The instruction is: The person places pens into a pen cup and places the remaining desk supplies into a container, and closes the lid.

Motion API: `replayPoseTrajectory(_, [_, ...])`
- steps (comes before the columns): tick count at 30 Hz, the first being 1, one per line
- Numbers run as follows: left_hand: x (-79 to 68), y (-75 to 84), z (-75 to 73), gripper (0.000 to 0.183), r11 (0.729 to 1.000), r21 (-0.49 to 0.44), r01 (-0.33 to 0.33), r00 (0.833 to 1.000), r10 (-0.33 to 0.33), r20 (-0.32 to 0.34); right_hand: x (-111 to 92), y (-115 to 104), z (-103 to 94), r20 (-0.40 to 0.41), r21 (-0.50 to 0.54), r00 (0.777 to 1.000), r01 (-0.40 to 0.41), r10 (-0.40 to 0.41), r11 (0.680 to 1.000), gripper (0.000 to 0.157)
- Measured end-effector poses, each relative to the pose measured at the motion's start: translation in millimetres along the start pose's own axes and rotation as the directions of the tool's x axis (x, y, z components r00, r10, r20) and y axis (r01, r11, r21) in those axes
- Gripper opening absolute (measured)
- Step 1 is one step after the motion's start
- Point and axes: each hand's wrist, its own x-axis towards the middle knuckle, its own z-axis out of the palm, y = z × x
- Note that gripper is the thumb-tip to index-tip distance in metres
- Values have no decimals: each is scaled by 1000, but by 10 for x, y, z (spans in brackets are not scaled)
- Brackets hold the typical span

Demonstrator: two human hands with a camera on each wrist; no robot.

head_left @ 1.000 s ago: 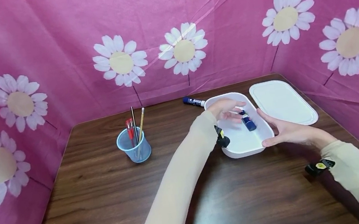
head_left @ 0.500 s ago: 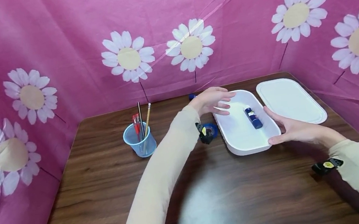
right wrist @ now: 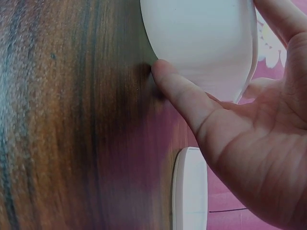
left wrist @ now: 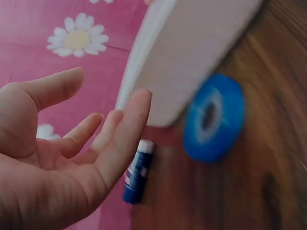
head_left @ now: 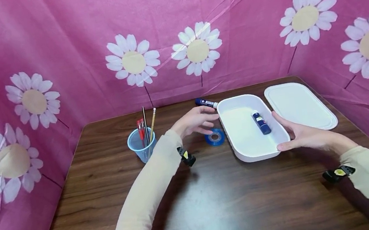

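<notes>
My left hand hovers over the table, left of a white plastic box, with fingers loosely extended and nothing in its grasp. Close by on the wood lies a roll of blue tape; the left wrist view shows that tape roll beyond the fingers. Inside the box rests a dark-blue tube with a white end, resembling a glue stick. My right hand holds the box's near right corner, thumb on the front and fingers along the right side. The right wrist view has this hand against the box wall.
A dark-blue and white marker-like tube lies behind the left hand. On the left stands a blue mesh cup with red pens, a dark stick and a pencil. A white lid lies right of the box. Pink flowered cloth surrounds the table.
My left hand has moved left, out from over the box and down toward the table, uncovering the tape roll. The right hand stays at the box's corner.
</notes>
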Motion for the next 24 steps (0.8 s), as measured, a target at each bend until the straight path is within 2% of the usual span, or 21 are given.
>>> replayPoseTrajectory(7, [-15,-305,-59,68,991,135,6,998,2,-59,2,-2,-3,1,22,1000,21,-21,1000,114])
replayPoseTrajectory(13, [24,-461,-20,67,991,132,6,997,4,-81,-13,-11,-2,3,26,1000,24,-24,999,114])
replayPoseTrajectory(19, [51,-583,31,68,988,152,-18,993,36,-116,-16,-17,7,5,29,1000,19,-19,999,114])
replayPoseTrajectory(22, [53,-631,71,72,971,236,-40,988,74,-138,-8,-11,7,4,22,1000,14,-14,1000,114])
replayPoseTrajectory(24, [52,-654,100,78,939,339,-60,983,114,-141,-1,-4,8,3,18,1000,10,-10,1000,114])
